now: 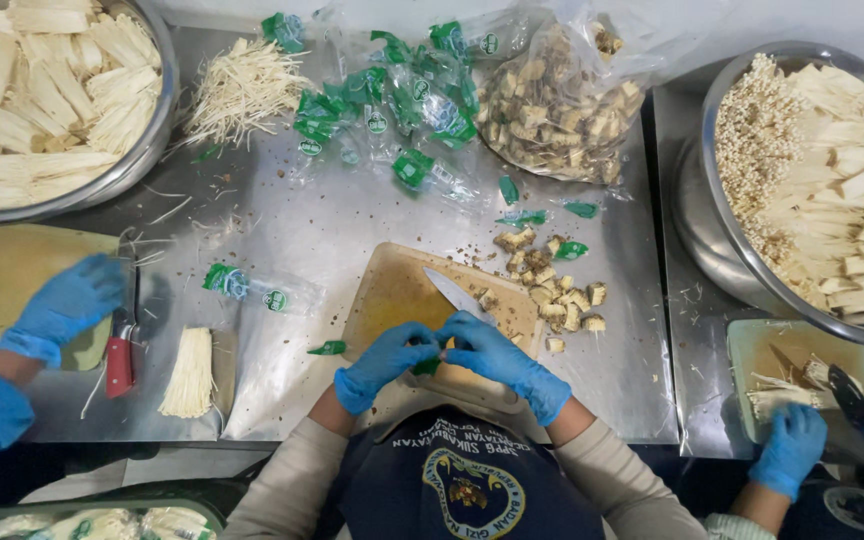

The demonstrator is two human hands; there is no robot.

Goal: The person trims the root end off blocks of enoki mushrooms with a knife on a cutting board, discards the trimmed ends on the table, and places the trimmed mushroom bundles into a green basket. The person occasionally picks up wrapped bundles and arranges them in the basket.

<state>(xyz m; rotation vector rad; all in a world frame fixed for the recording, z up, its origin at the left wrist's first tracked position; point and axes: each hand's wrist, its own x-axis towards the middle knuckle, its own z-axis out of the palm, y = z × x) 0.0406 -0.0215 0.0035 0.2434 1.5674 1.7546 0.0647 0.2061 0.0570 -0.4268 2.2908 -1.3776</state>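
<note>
Both my hands wear blue gloves and meet over the near edge of a wooden cutting board [392, 290]. My left hand [384, 362] and my right hand [500, 356] pinch a small green plastic wrapper [426, 367] between their fingertips; most of it is hidden by the fingers. A knife [455, 294] lies on the board just beyond my hands, blade pointing away to the left. Cut brown mushroom root pieces [556, 296] lie at the board's right edge. Another green wrapper scrap [328, 348] lies left of my left hand.
Empty green-and-clear wrappers [402, 95] and a bag of root ends [564, 100] lie at the back. Metal bowls of enoki mushrooms [42, 90] [832, 170] stand left and right. A co-worker's gloved hand [70, 303] rests beside a red-handled knife [120, 355]; another's hand [790, 448] is at the right.
</note>
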